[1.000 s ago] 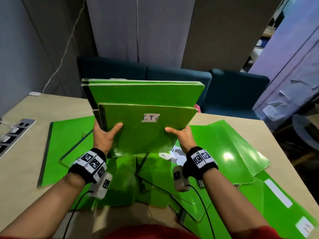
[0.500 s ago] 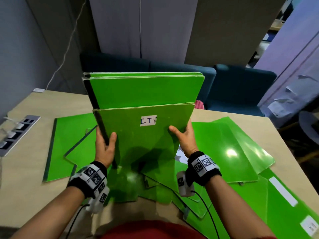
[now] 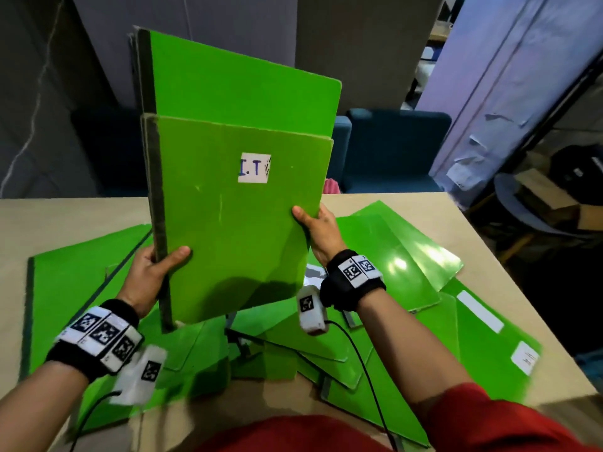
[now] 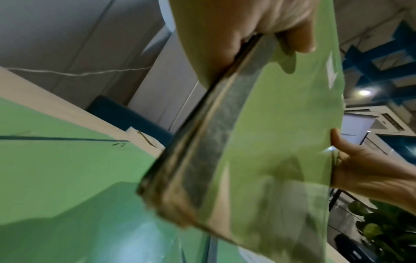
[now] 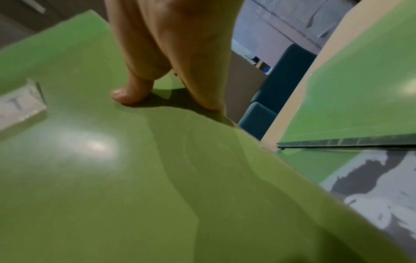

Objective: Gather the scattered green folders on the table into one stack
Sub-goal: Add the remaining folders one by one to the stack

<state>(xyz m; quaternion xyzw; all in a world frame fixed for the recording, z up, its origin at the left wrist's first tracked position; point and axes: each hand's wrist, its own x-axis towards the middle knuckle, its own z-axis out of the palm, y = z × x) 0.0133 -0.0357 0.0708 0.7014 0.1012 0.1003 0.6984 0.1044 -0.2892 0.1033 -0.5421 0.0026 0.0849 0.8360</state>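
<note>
I hold a bundle of green folders (image 3: 228,223) upright on its lower edge over the table, the front one bearing a white "I.T" label (image 3: 254,168). A taller folder (image 3: 241,89) stands behind it. My left hand (image 3: 153,272) grips the dark spine side (image 4: 227,124), thumb on the front cover. My right hand (image 3: 318,230) grips the opposite edge, thumb (image 5: 128,96) pressed on the cover. More green folders (image 3: 391,265) lie scattered flat on the table, on the left (image 3: 65,288) and at the near right (image 3: 483,337).
The beige table (image 3: 65,213) shows bare at the far left and far right corner. Blue chairs (image 3: 391,148) stand behind it, a curtain (image 3: 509,76) at the right. A printed sheet (image 5: 371,192) lies among the folders under my right wrist.
The held bundle has been turned from lying wide to standing tall, spine at the left, and raised nearer the camera. Both hands kept their hold on its sides.
</note>
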